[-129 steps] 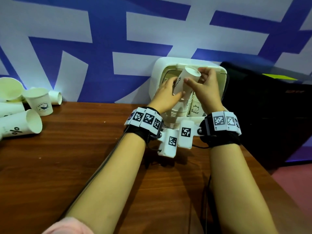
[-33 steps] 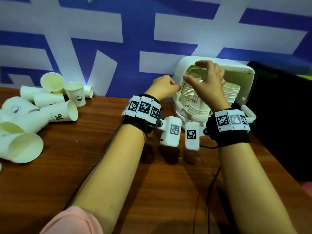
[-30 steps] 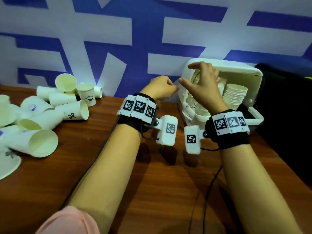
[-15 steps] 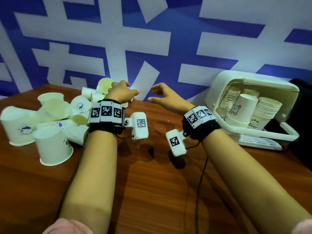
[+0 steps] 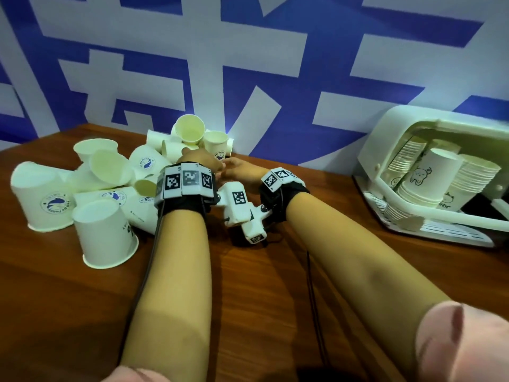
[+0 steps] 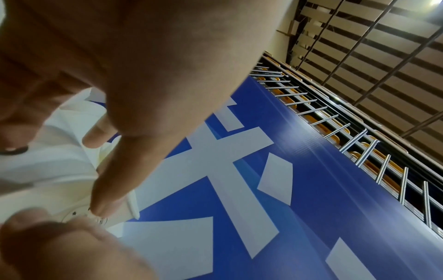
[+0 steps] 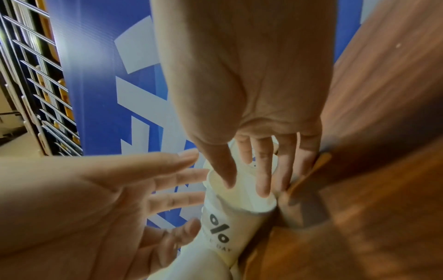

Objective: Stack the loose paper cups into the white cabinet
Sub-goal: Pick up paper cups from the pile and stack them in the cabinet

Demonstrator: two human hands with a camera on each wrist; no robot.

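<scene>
Loose white paper cups [image 5: 110, 175] lie piled at the table's back left. Both hands reach into the pile's right side. My left hand [image 5: 197, 161] has its fingers spread and straight [image 7: 177, 199] beside a lying cup marked "%" [image 7: 218, 233]. One left fingertip [image 6: 105, 204] touches a cup rim [image 6: 133, 204]. My right hand [image 5: 238, 172] hovers at that cup's mouth, thumb and straight fingers [image 7: 263, 181] over the rim; no firm grip shows. The white cabinet [image 5: 399, 128] stands open at the right, holding cup stacks [image 5: 473, 175] and a bear-printed cup [image 5: 438, 172].
Two cups stand upside down at the pile's near edge [image 5: 104, 232]. A blue and white banner wall [image 5: 248, 64] runs behind the wooden table [image 5: 248, 285]. The cabinet's front rail [image 5: 440, 213] and drip tray jut towards me.
Both hands left the cabinet, where a cup was added to a stack, and swung left across the table to the loose pile; my head turned left with them.
</scene>
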